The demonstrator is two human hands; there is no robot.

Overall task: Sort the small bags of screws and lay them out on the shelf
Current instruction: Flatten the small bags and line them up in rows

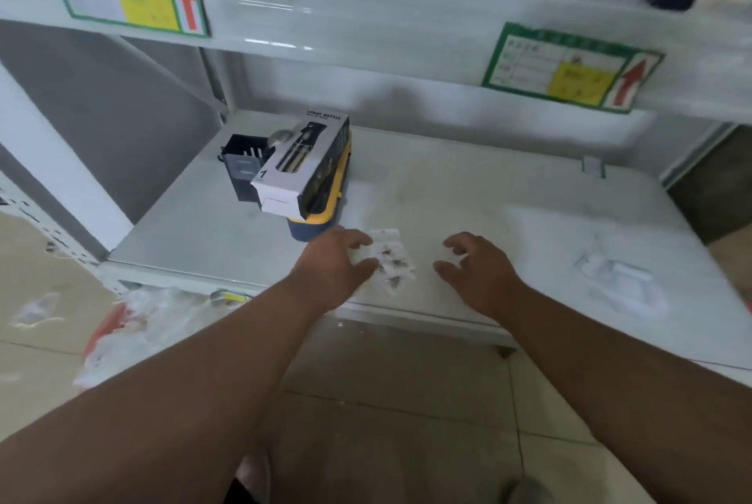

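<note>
Both forearms reach in: left hand [339, 259] pinches small screw bags [390, 261], right hand [474, 265] hovers loose, holding nothing; slippery bags could slide off the shelf [468, 194].

Two bare forearms enter from the bottom edge, uncovered as far as the frame shows; no sleeve hem in view; left hand [333, 259] bare, no glove, ring or watch visible; right hand [476, 271] likewise bare, wrist unadorned; a dark patch, possibly clothing, at the bottom edge between the arms, too blurred to identify.
</note>
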